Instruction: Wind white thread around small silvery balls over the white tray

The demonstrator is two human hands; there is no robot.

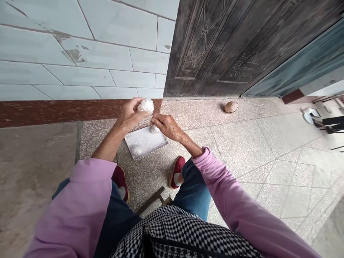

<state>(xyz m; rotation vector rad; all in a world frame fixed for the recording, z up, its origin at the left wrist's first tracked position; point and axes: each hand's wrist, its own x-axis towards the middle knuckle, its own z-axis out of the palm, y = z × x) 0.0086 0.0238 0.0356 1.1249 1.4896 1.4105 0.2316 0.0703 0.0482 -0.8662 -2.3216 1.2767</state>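
Note:
A white fluffy ball that looks like a pom-pom (146, 106) is in my left hand (129, 114), with the thumb and fingers closed around its left side. Just right of it and a little lower, my right hand (170, 126) has its fingers pinched together; what lies between them is too small to tell. A second white pom-pom (154, 129) shows just below the right fingertips, over the far edge of a shallow white tray (146, 152). Inside the tray, near its left front corner, rests another white pom-pom (136, 149) with thin white string curling beside it.
The tray lies on a speckled stone floor (236, 143) between my red shoes (178, 168). A white tiled wall (94, 53) and a dark carved door (209, 46) rise ahead. A pinkish rounded object (231, 106) sits by the door. Part of a wooden stool (152, 200) shows below me.

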